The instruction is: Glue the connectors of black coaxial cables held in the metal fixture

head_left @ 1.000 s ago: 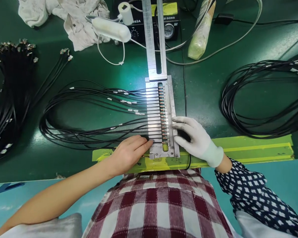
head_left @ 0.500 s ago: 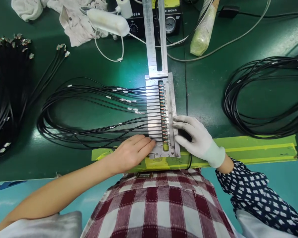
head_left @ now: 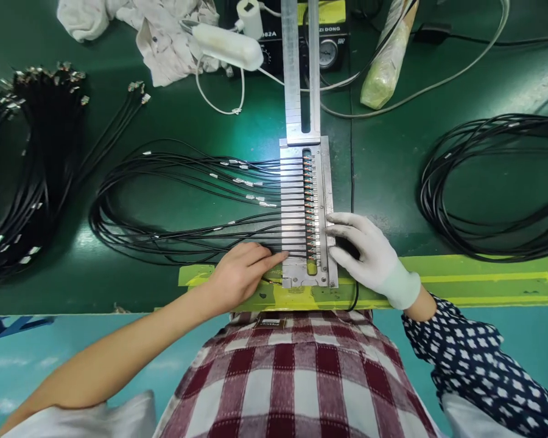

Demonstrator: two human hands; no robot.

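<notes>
A metal fixture [head_left: 327, 182] lies on the green table with several black cables [head_left: 164, 159] laid side by side across it, their stripped ends in its slot. My bare left hand [head_left: 242, 274] is at its lower left; the index finger reaches onto the lowest cables at the plate, and the other fingers are curled, with what is under them hidden. My gloved right hand [head_left: 369, 258] rests its spread fingertips against the fixture's right edge, holding nothing. A slotted metal arm [head_left: 293, 79] extends from the fixture's top.
Cable bundles lie at the far left [head_left: 50, 140] and right [head_left: 432, 188]. Behind are a crumpled cloth [head_left: 164, 48], a white handheld tool [head_left: 228, 45], a black device [head_left: 335, 39] and a wrapped roll [head_left: 383, 67]. Yellow-green tape [head_left: 484, 280] lines the front edge.
The whole view has shifted, so the table items appear farther right. My left index finger is now stretched out while the other fingers have drawn back. My right hand stays at the fixture's edge.
</notes>
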